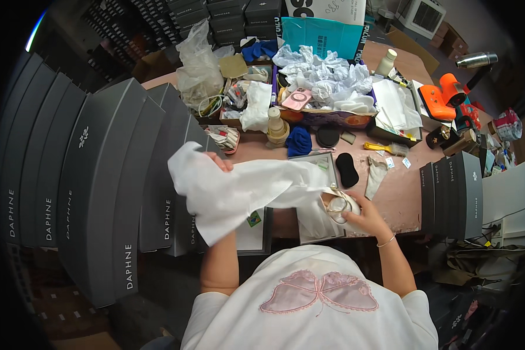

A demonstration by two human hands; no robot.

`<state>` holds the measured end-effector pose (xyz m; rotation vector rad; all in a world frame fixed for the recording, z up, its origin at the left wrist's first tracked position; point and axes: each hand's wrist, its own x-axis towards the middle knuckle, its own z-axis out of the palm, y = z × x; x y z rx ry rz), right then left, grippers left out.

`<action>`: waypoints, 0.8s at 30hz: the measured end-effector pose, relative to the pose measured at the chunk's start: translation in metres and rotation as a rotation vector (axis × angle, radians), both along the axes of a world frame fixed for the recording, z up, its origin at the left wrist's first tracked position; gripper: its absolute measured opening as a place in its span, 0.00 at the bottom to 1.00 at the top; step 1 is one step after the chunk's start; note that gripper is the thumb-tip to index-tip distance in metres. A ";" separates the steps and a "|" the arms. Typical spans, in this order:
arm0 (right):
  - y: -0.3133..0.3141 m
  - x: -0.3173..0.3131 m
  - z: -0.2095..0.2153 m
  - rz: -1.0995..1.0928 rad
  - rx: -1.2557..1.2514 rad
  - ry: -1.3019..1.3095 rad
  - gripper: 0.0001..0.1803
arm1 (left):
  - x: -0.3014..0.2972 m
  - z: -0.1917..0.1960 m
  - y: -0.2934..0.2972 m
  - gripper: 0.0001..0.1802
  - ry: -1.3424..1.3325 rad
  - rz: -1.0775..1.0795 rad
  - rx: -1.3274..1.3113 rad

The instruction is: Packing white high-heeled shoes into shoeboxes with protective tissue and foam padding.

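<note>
A large sheet of white tissue paper (239,185) stretches across the front of the table, raised at its left end. My left hand (219,163) grips that end; the paper covers most of the hand. At the sheet's other end, my right hand (368,218) is closed round a pale cream shoe (336,205) with a strap. The shoe is above an open shoe box (331,237) lined with white paper, and the tissue touches or nearly touches it. Beside this box, under my left forearm's side, is a grey-edged box part (252,238) with a small green sticker.
Tall dark grey shoe boxes (99,175) crowd the left; more boxes (454,195) stand right. Behind are a carton of crumpled paper (326,79), a pink phone (297,99), a bottle (276,121), a yellow brush (386,148), a black pad (347,170) and an orange tool (437,100).
</note>
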<state>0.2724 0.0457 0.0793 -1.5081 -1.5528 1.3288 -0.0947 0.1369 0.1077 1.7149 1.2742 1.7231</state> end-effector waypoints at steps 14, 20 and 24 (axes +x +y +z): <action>0.058 -0.032 0.075 0.787 0.130 -0.429 0.29 | 0.091 -0.043 -0.048 0.32 -0.378 -1.133 -1.503; 0.050 -0.072 0.045 0.475 0.596 -0.552 0.23 | 0.089 -0.066 -0.087 0.27 -1.206 -0.899 -1.479; 0.011 -0.098 0.013 0.310 0.536 -0.418 0.19 | 0.090 -0.060 -0.122 0.30 -1.003 -0.707 -1.200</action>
